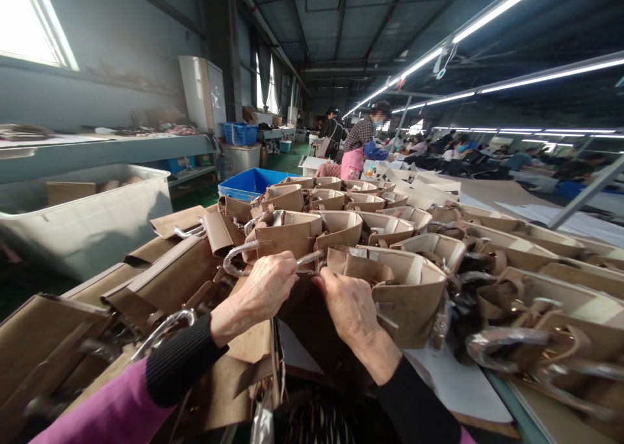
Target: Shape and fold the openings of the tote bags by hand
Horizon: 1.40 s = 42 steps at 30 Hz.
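Between my hands hangs a brown handbag (309, 317), its near face dark in shadow. My left hand (270, 285) is closed in a pinch at the left of its top edge. On the right of that edge, my right hand (351, 304) grips with the thumb uppermost. A plastic-wrapped handle (237, 259) curves out beside my left hand; which bag it belongs to I cannot tell. Just behind my right hand stands an open tan handbag (409, 301). The fingertips of both hands are partly hidden.
Rows of open tan handbags (338, 226) cover the table ahead. More bags (166, 272) lie stacked at left. Beyond are a blue crate (251, 185) and a large white bin (97, 226). A co-worker in a pink apron (351, 164) stands farther back. A metal post (587, 194) slants at right.
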{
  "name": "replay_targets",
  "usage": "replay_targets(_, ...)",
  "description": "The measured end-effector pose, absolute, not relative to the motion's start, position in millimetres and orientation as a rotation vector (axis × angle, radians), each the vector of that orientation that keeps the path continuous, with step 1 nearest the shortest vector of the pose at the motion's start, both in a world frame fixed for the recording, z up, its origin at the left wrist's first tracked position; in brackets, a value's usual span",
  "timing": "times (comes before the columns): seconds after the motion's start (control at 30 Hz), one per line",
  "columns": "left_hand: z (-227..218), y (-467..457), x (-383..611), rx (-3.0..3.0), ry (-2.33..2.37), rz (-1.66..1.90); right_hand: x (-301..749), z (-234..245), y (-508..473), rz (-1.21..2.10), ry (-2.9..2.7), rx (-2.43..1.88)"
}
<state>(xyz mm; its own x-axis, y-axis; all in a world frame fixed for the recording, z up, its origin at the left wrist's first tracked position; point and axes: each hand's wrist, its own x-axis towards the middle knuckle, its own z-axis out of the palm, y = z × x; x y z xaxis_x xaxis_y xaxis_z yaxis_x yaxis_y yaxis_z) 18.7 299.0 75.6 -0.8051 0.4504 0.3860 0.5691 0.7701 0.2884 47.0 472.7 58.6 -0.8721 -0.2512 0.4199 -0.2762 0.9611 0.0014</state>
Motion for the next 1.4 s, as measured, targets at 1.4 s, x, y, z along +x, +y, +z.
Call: replay_targets(1.4, 99.6, 277.7, 31.9, -0.756, -2.817, -1.248, 32.5, 125.8, 455.8, 0.041, -3.048, 0.648)
